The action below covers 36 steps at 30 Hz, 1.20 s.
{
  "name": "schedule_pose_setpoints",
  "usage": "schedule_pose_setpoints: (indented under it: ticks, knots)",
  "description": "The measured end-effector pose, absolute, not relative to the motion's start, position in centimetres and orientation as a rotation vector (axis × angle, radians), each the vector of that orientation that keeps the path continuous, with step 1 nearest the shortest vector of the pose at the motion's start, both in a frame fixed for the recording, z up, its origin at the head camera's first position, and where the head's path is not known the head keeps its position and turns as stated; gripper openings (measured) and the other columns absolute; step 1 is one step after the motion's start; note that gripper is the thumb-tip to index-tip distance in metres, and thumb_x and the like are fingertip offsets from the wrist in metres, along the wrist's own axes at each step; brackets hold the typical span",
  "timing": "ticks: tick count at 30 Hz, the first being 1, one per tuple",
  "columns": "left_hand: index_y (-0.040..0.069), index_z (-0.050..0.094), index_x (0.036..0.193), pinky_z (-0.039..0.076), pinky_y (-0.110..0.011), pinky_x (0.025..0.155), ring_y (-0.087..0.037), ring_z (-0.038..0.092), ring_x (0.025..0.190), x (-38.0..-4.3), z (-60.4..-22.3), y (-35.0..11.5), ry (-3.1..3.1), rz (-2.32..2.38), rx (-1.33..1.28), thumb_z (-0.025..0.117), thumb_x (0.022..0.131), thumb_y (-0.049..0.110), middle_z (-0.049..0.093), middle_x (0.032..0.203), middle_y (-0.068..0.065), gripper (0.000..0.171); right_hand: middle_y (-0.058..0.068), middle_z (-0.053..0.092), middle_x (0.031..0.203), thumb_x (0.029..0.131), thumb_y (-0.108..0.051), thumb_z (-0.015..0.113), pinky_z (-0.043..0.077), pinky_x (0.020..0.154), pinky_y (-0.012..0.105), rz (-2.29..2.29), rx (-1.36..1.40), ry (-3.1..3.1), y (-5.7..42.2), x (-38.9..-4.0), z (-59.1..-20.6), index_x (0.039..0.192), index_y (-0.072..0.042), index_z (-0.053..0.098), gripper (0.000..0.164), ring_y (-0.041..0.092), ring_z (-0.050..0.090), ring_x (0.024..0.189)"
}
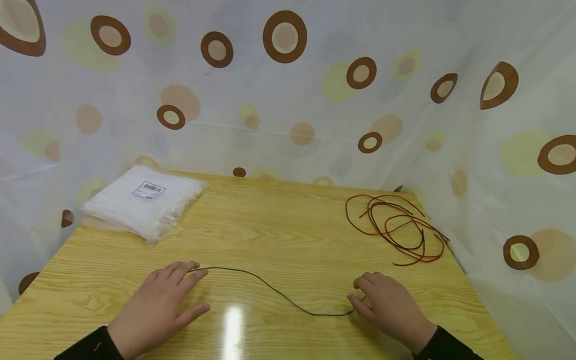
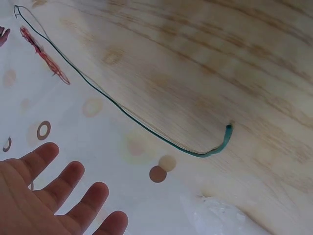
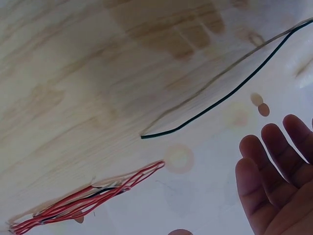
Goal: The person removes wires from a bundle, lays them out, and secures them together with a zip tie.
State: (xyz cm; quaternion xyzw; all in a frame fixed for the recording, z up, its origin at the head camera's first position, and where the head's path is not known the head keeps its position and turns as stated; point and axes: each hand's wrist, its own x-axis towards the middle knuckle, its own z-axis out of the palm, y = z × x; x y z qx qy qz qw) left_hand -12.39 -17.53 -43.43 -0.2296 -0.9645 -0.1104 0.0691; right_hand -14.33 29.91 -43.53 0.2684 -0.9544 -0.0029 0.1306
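Note:
A thin green wire (image 1: 274, 289) lies in a shallow S-curve across the wooden table. My left hand (image 1: 157, 302) is spread over its left end, palm toward the table, and partly covers that end in the head view. In the left wrist view the fingers (image 2: 98, 203) are spread and hold nothing, apart from the wire (image 2: 117, 105), whose near end bends upward. Over the other end is my right hand (image 1: 391, 305), fingers gently bent. From the right wrist, its fingers (image 3: 257, 191) hold nothing, and the wire's cut end (image 3: 156, 133) shows beside them.
Several loose red and black wires (image 3: 88, 200) lie in a tangle at the table's back right. A clear plastic bag of white items with a barcode label (image 1: 135, 205) sits at the back left. Behind the wooden table (image 1: 270, 230) hangs a circle-patterned curtain (image 1: 270, 90).

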Motion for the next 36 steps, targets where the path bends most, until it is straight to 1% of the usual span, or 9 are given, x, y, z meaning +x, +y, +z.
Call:
schedule_pose_setpoints:
  ticks: [8, 11, 15, 18, 23, 26, 29, 32, 36]
  knots:
    - [0.022, 0.063, 0.142, 0.05, -0.058, 0.104, -0.03, 0.06, 0.13, -12.2, -43.7, -17.7, -2.91, -0.349, -0.694, 0.06, 0.099, 0.065, 0.062, 0.142, -0.003, 0.062, -0.006, 0.067, 0.089, 0.094, -0.024, 0.078, 0.054, 0.065, 0.03, 0.054, 0.607, -2.853, 31.7, -17.4, -44.0, 0.097, -0.016, 0.072, 0.011, 0.011, 0.062, 0.077]
    - [0.021, 0.065, 0.141, 0.051, -0.056, 0.103, -0.029, 0.061, 0.129, -12.1, -44.0, -17.7, -2.894, -0.318, -0.697, 0.061, 0.098, 0.065, 0.063, 0.141, -0.002, 0.061, -0.002, 0.065, 0.088, 0.096, -0.022, 0.075, 0.052, 0.063, 0.032, 0.062, 0.532, -2.893, 32.9, -18.9, -43.9, 0.1, -0.012, 0.071, 0.011, 0.014, 0.061, 0.076]
    - [0.021, 0.065, 0.14, 0.052, -0.054, 0.101, -0.026, 0.061, 0.127, -12.0, -44.2, -17.8, -2.875, -0.286, -0.688, 0.061, 0.098, 0.066, 0.063, 0.139, 0.0, 0.062, 0.005, 0.065, 0.089, 0.096, -0.018, 0.075, 0.053, 0.064, 0.039, 0.026, 0.488, -2.876, 34.4, -21.1, -43.7, 0.1, -0.006, 0.07, 0.013, 0.023, 0.063, 0.079]
    - [0.02, 0.065, 0.141, 0.052, -0.054, 0.101, -0.025, 0.062, 0.127, -12.0, -44.1, -18.0, -2.876, -0.288, -0.686, 0.061, 0.098, 0.066, 0.063, 0.138, 0.0, 0.063, 0.009, 0.062, 0.086, 0.094, -0.013, 0.076, 0.052, 0.061, 0.041, -0.038, 0.474, -2.842, 35.6, -23.0, -43.7, 0.099, -0.002, 0.07, 0.013, 0.028, 0.06, 0.077]
    - [0.018, 0.065, 0.141, 0.053, -0.053, 0.1, -0.025, 0.063, 0.125, -12.0, -44.0, -18.2, -2.868, -0.284, -0.69, 0.061, 0.098, 0.065, 0.064, 0.138, -0.001, 0.064, 0.01, 0.054, 0.08, 0.093, -0.006, 0.075, 0.044, 0.054, 0.038, -0.128, 0.467, -2.838, 36.8, -25.8, -43.8, 0.103, 0.0, 0.072, 0.012, 0.024, 0.05, 0.067]
    - [0.018, 0.064, 0.141, 0.053, -0.053, 0.1, -0.025, 0.063, 0.124, -11.9, -44.0, -18.4, -2.877, -0.294, -0.689, 0.06, 0.098, 0.066, 0.064, 0.138, -0.001, 0.064, 0.013, 0.056, 0.082, 0.093, -0.004, 0.075, 0.046, 0.055, 0.04, -0.166, 0.458, -2.856, 37.1, -26.7, -43.7, 0.105, 0.001, 0.072, 0.013, 0.027, 0.051, 0.068]
    - [0.018, 0.064, 0.142, 0.054, -0.054, 0.1, -0.026, 0.063, 0.124, -11.8, -43.9, -18.6, -2.881, -0.297, -0.695, 0.058, 0.099, 0.066, 0.064, 0.138, -0.002, 0.065, 0.018, 0.061, 0.089, 0.092, -0.004, 0.075, 0.053, 0.061, 0.046, -0.201, 0.439, -2.88, 37.2, -27.3, -43.8, 0.108, 0.001, 0.072, 0.017, 0.034, 0.057, 0.076]
    - [0.018, 0.064, 0.142, 0.054, -0.053, 0.1, -0.026, 0.063, 0.125, -11.7, -43.9, -18.8, -2.879, -0.298, -0.692, 0.057, 0.099, 0.066, 0.065, 0.138, -0.002, 0.065, 0.022, 0.064, 0.095, 0.092, -0.005, 0.076, 0.056, 0.067, 0.051, -0.212, 0.419, -2.903, 37.3, -27.6, -44.0, 0.111, 0.001, 0.072, 0.02, 0.039, 0.061, 0.083]
    - [0.019, 0.064, 0.142, 0.054, -0.053, 0.098, -0.026, 0.063, 0.124, -11.6, -44.0, -19.1, -2.874, -0.294, -0.682, 0.058, 0.099, 0.066, 0.065, 0.138, -0.001, 0.064, 0.02, 0.063, 0.094, 0.093, -0.006, 0.076, 0.056, 0.067, 0.051, -0.206, 0.405, -2.924, 37.4, -28.0, -44.4, 0.109, -0.001, 0.074, 0.016, 0.038, 0.061, 0.083]
